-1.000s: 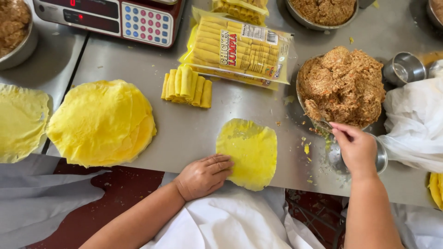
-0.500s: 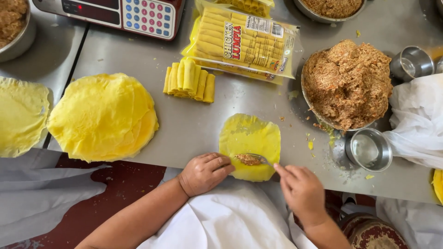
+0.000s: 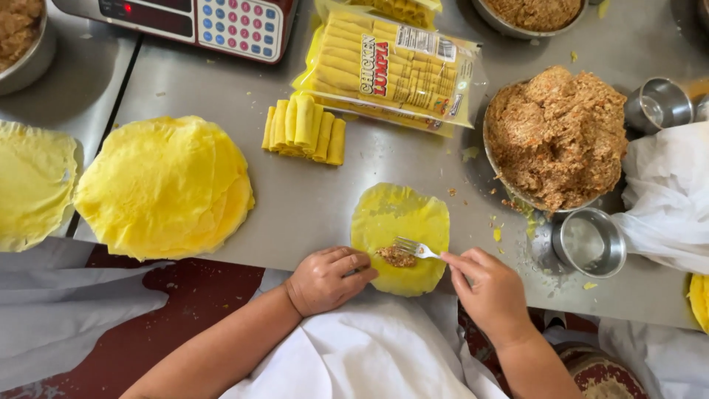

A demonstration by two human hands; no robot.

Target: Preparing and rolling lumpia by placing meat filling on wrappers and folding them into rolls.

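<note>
a small round yellow wrapper [image 3: 399, 236] lies flat at the near edge of the steel table [image 3: 310, 199], its front rim hanging just over the edge, and a little brown lump of filling [image 3: 396, 256] sits on its lower half. the tines of a fork [image 3: 415, 249] rest on that lump. the right hand [image 3: 490, 294] pinches the fork's handle between thumb and fingertips, the other fingers loosely curled. the left hand [image 3: 326, 279] is half curled, knuckles up, its fingertips pressing on the wrapper's left rim beside the filling; it holds nothing. behind the wrapper, a row of finished yellow rolls [image 3: 304, 136] lies side by side, and just beyond them a clear packet of the same rolls [image 3: 391, 70]. to the right a metal bowl heaped with brown filling [image 3: 557, 137] stands near, with a small steel cup [image 3: 588, 241] just in front of it and another steel cup [image 3: 657, 103] behind to its right. crumbs are scattered between bowl and wrapper. to the left a stack of large yellow wrappers [image 3: 164, 186] lies well apart, and a second stack of wrappers [image 3: 33, 185] further left. a scale with coloured keys [image 3: 199, 22] stands at the far edge. white cloth [image 3: 668, 199] lies at the right.
</note>
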